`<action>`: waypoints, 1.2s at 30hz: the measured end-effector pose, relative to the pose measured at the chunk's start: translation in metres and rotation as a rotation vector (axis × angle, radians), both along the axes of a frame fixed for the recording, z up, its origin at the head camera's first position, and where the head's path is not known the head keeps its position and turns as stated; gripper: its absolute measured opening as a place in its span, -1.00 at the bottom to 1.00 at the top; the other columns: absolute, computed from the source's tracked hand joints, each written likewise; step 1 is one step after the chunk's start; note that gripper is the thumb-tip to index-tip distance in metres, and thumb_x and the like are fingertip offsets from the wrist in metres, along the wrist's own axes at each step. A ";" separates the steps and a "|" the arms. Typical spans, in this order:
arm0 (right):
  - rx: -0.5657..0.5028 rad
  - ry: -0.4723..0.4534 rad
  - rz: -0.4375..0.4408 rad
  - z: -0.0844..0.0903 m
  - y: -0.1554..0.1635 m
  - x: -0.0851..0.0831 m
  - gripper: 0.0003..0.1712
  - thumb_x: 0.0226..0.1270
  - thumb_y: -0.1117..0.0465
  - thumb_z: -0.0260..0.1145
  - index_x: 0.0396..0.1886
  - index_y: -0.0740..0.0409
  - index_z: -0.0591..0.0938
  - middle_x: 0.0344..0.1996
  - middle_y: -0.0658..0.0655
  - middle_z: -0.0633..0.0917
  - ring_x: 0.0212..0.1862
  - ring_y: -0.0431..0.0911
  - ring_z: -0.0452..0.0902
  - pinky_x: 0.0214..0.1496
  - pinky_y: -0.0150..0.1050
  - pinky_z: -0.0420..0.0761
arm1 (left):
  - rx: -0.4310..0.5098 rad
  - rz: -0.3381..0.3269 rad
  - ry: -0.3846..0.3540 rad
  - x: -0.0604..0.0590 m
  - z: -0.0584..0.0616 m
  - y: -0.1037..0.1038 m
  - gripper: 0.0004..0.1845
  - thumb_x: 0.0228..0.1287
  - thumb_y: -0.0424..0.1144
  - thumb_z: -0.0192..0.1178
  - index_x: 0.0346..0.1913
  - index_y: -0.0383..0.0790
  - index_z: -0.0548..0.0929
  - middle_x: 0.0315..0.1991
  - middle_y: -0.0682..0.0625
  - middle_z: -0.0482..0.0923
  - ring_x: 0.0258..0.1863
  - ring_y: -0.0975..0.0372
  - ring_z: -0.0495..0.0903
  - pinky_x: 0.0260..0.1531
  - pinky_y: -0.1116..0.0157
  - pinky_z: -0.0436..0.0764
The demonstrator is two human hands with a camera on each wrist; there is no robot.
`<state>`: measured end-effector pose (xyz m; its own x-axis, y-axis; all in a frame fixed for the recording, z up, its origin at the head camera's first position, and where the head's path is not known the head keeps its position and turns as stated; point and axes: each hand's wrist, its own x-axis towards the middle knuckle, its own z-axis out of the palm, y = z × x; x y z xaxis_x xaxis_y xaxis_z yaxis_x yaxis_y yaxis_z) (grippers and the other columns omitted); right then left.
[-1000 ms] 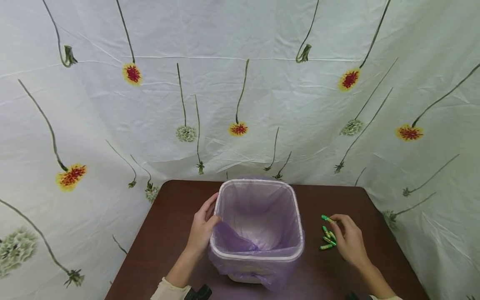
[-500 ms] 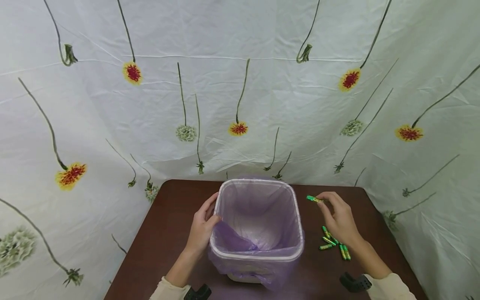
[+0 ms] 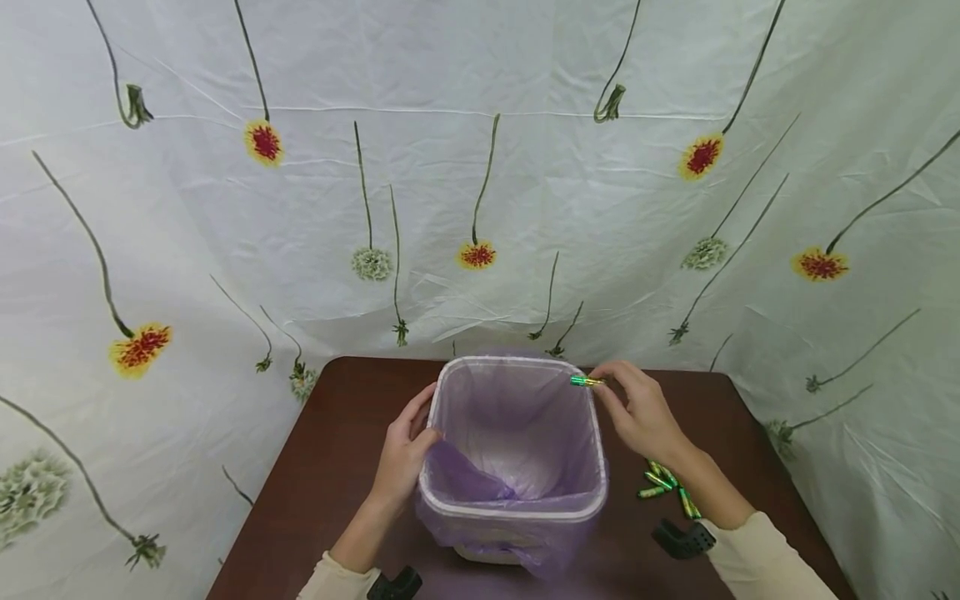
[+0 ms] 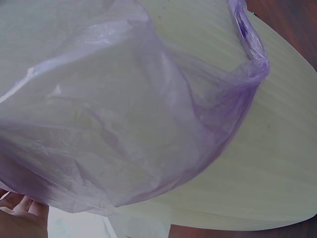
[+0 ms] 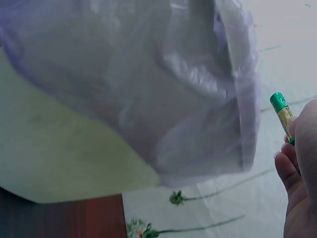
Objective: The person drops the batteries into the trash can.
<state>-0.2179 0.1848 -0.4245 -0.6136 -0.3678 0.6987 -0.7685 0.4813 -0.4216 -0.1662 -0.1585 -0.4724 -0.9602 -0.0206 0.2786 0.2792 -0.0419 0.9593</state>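
A pale waste bin (image 3: 517, 512) stands on the table, lined with a thin purple bag (image 3: 467, 477) folded over its rim. My left hand (image 3: 403, 457) grips the bin's left side, thumb over the rim and fingers outside. In the left wrist view only part of that left hand (image 4: 26, 218) shows, beside the bag. Between thumb and fingertips, my right hand (image 3: 643, 414) pinches a green and yellow battery (image 3: 583, 381) at the bin's right rim. The right wrist view shows the same battery (image 5: 280, 108) beside the bin's bagged edge.
Several more green and yellow batteries (image 3: 657, 483) lie on the dark brown table (image 3: 352, 417), right of the bin; my right forearm partly covers them. A white flowered cloth (image 3: 315, 208) hangs behind and at both sides.
My right hand has lifted the battery from beside the pile and carried it left and away from me to the bin's right rim. My left hand stays on the bin.
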 end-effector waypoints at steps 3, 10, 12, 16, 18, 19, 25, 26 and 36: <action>0.011 -0.002 0.030 0.004 -0.010 -0.003 -0.73 0.32 0.57 0.33 -0.06 0.25 0.64 -0.14 0.12 0.67 -0.24 -0.13 0.48 -0.23 -0.19 0.51 | 0.005 -0.005 -0.007 0.001 -0.001 -0.001 -0.26 0.18 -0.65 0.00 0.51 -0.40 0.35 0.44 -0.26 0.38 0.42 -0.02 0.37 0.15 0.41 0.48; 0.039 -0.027 0.098 0.012 -0.029 -0.008 -0.75 0.38 0.53 0.30 -0.03 0.21 0.64 -0.18 0.10 0.64 -0.28 -0.17 0.45 -0.32 -0.26 0.49 | 0.017 -0.019 0.005 0.001 -0.002 -0.001 -0.25 0.17 -0.67 -0.01 0.51 -0.42 0.34 0.46 -0.27 0.37 0.43 -0.05 0.34 0.17 0.39 0.48; 0.041 -0.026 0.114 0.015 -0.033 -0.009 -0.76 0.39 0.52 0.29 -0.03 0.20 0.64 -0.19 0.11 0.63 -0.28 -0.16 0.45 -0.34 -0.26 0.49 | 0.018 -0.024 0.006 0.000 -0.002 0.000 -0.25 0.17 -0.66 -0.01 0.51 -0.41 0.33 0.47 -0.26 0.35 0.44 -0.04 0.33 0.19 0.39 0.46; 0.042 -0.020 0.129 0.019 -0.043 -0.014 -0.74 0.42 0.46 0.31 0.06 0.26 0.63 -0.08 0.17 0.65 -0.18 -0.09 0.56 -0.21 -0.16 0.59 | 0.010 -0.009 0.011 0.000 0.000 0.001 -0.24 0.15 -0.66 0.01 0.51 -0.41 0.35 0.46 -0.26 0.36 0.44 -0.05 0.34 0.18 0.42 0.46; 0.042 -0.030 0.120 0.020 -0.046 -0.016 -0.67 0.42 0.43 0.33 0.15 0.28 0.61 -0.01 0.20 0.64 -0.15 -0.05 0.59 -0.17 -0.11 0.63 | 0.005 0.000 0.014 0.001 0.000 0.000 -0.24 0.14 -0.66 0.01 0.50 -0.42 0.35 0.46 -0.28 0.36 0.44 -0.08 0.33 0.17 0.43 0.46; 0.042 -0.037 0.115 0.021 -0.047 -0.016 -0.63 0.42 0.42 0.34 0.19 0.28 0.61 0.02 0.22 0.63 -0.15 -0.04 0.60 -0.16 -0.09 0.65 | 0.004 0.000 0.015 0.001 0.001 0.000 -0.25 0.14 -0.67 0.01 0.50 -0.43 0.35 0.46 -0.29 0.35 0.45 -0.10 0.32 0.17 0.43 0.45; 0.039 -0.051 0.075 0.021 -0.044 -0.016 -0.60 0.39 0.39 0.37 0.20 0.26 0.63 0.04 0.18 0.63 -0.19 -0.10 0.59 -0.27 -0.15 0.63 | -0.003 0.001 -0.001 0.002 0.001 -0.001 -0.24 0.16 -0.66 0.00 0.51 -0.42 0.34 0.47 -0.27 0.34 0.46 -0.06 0.30 0.20 0.41 0.44; 0.038 -0.049 0.071 0.020 -0.042 -0.016 -0.62 0.40 0.39 0.37 0.19 0.26 0.64 0.03 0.18 0.64 -0.22 -0.11 0.57 -0.32 -0.18 0.60 | -0.004 0.002 -0.004 0.002 0.001 -0.001 -0.24 0.16 -0.66 0.00 0.51 -0.41 0.34 0.47 -0.25 0.34 0.46 -0.05 0.31 0.21 0.40 0.44; 0.034 -0.022 0.050 0.016 -0.024 -0.013 -0.63 0.36 0.43 0.38 0.15 0.25 0.66 -0.01 0.18 0.65 -0.28 -0.18 0.56 -0.37 -0.22 0.55 | 0.006 0.005 -0.016 0.002 0.001 0.000 -0.25 0.17 -0.65 0.01 0.51 -0.40 0.34 0.47 -0.23 0.36 0.45 0.02 0.33 0.22 0.41 0.43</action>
<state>-0.2307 0.1613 -0.4085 -0.6088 -0.4219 0.6719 -0.7829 0.4566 -0.4226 -0.1639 -0.1583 -0.4715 -0.9643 -0.0275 0.2632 0.2643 -0.0462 0.9633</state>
